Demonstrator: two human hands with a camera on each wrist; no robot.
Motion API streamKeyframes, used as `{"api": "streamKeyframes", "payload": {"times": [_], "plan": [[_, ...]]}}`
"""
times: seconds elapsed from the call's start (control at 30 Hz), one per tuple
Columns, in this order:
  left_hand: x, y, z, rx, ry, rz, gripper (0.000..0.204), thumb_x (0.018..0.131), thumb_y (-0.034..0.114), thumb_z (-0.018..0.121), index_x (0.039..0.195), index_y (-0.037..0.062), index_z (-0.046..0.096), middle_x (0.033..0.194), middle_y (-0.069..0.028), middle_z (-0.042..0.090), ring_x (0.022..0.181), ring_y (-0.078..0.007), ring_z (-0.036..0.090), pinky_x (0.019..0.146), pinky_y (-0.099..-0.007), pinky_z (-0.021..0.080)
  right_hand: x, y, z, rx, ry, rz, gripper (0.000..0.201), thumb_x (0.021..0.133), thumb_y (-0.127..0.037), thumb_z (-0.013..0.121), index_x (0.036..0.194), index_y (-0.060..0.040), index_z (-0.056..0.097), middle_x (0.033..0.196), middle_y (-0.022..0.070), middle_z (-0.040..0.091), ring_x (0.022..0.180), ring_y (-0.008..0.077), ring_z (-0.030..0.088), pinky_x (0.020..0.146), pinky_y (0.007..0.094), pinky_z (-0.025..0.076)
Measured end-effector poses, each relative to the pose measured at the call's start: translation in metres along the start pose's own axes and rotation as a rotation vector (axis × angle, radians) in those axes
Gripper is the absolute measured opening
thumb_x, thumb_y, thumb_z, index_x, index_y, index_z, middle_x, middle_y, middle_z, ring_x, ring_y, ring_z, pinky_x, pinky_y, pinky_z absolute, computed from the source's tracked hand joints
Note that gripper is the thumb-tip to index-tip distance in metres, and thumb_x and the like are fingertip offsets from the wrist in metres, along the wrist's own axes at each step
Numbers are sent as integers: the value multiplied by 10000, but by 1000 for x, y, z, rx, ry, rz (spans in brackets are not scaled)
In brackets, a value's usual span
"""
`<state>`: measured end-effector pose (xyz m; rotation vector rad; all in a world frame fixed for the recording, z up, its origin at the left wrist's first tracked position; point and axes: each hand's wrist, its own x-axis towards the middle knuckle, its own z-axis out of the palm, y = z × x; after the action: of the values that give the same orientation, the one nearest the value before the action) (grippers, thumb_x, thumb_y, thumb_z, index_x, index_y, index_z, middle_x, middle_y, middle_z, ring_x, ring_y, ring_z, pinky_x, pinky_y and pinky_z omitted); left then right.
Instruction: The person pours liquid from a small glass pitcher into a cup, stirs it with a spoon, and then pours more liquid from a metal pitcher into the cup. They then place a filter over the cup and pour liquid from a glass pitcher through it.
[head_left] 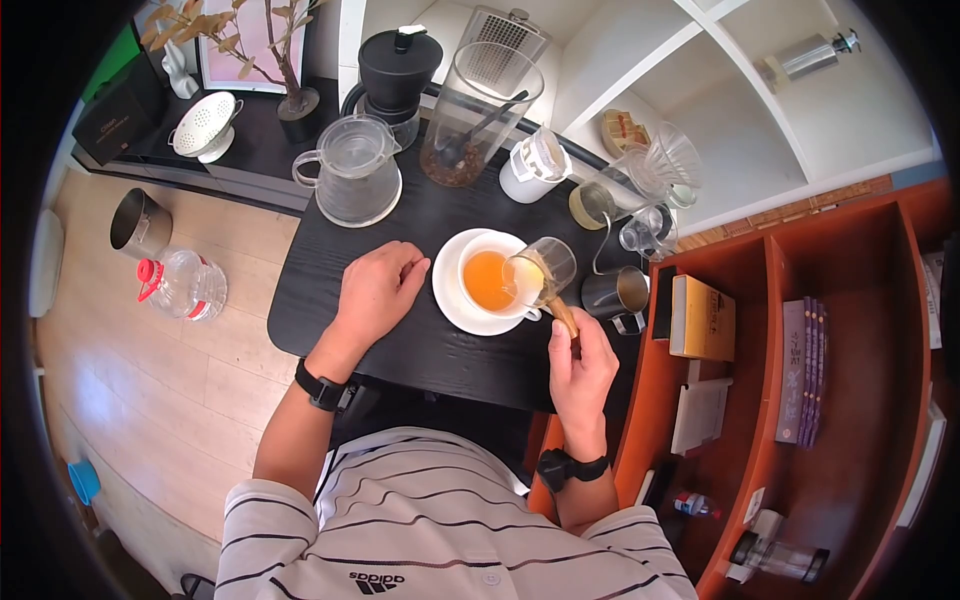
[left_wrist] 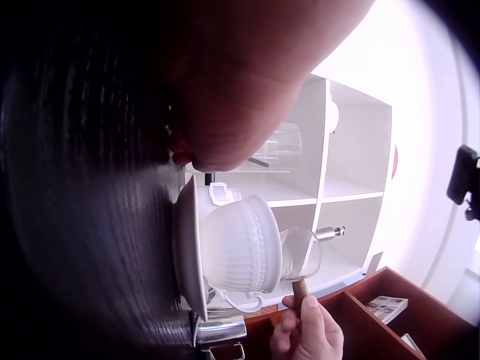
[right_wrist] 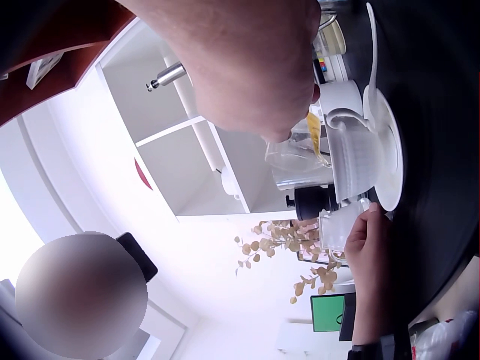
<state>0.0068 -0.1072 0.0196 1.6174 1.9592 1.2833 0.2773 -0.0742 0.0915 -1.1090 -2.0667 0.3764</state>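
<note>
A white cup (head_left: 466, 256) (left_wrist: 238, 246) (right_wrist: 355, 159) holding amber liquid stands on a white saucer (head_left: 449, 298) (left_wrist: 189, 251). My right hand (head_left: 584, 365) (left_wrist: 311, 334) grips the wooden handle (head_left: 564, 316) of a small clear glass vessel (head_left: 550, 262) (left_wrist: 301, 255), which is tilted over the cup's right rim. Some yellow liquid (right_wrist: 314, 133) shows in the glass in the right wrist view. To the saucer's left, my left hand (head_left: 376, 292) (right_wrist: 366, 244) rests on the black table with fingers loosely bent, holding nothing.
Behind the cup stand a lidded glass server (head_left: 358, 175), a black grinder (head_left: 399, 65), a tall clear container (head_left: 490, 105) and a white cup with a drip bag (head_left: 535, 165). A metal pitcher (head_left: 612, 293) is beside my right hand. Reddish-brown shelves (head_left: 745, 400) border the right side.
</note>
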Motion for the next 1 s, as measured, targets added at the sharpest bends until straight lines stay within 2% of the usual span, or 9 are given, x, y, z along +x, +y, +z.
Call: {"api": "streamKeyframes", "payload": {"times": [0.07, 0.27, 0.6, 0.97, 1.0], "plan": [[0, -1, 0, 0, -4, -2, 120, 953, 152, 717, 884, 59, 686, 797, -86, 674, 686, -305, 665, 632, -422, 519, 3, -1, 3, -1, 9, -61, 198, 986, -51, 718, 1159, 36, 676, 876, 143, 678, 647, 222, 640, 587, 332, 513], [1, 0, 0, -9, -3, -7, 122, 954, 152, 717, 880, 59, 684, 787, -83, 666, 674, -301, 656, 624, -421, 514, 14, -4, 10, 6, 4, -99, 205, 985, -47, 717, 1168, 34, 672, 862, 136, 666, 645, 217, 643, 584, 330, 513], [0, 0, 0, -6, -2, 0, 130, 959, 156, 716, 881, 58, 682, 777, -82, 660, 666, -296, 653, 620, -420, 510, 30, -3, 9, 1, 36, -62, 189, 1004, -69, 703, 1171, 15, 677, 845, 128, 659, 640, 210, 637, 571, 332, 500], [0, -1, 0, 8, -1, 5, 125, 957, 153, 713, 880, 60, 683, 782, -84, 663, 677, -304, 657, 625, -426, 513, 20, 7, 1, -44, 97, -79, 205, 991, -49, 713, 1178, 30, 679, 877, 129, 662, 655, 207, 620, 575, 328, 492], [0, -1, 0, 8, -1, 5, 124, 956, 152, 714, 880, 60, 684, 781, -85, 662, 677, -304, 657, 625, -426, 513, 18, 5, -1, -37, 74, -33, 204, 1003, -58, 703, 1183, 35, 685, 901, 120, 674, 697, 186, 622, 609, 312, 497]]}}
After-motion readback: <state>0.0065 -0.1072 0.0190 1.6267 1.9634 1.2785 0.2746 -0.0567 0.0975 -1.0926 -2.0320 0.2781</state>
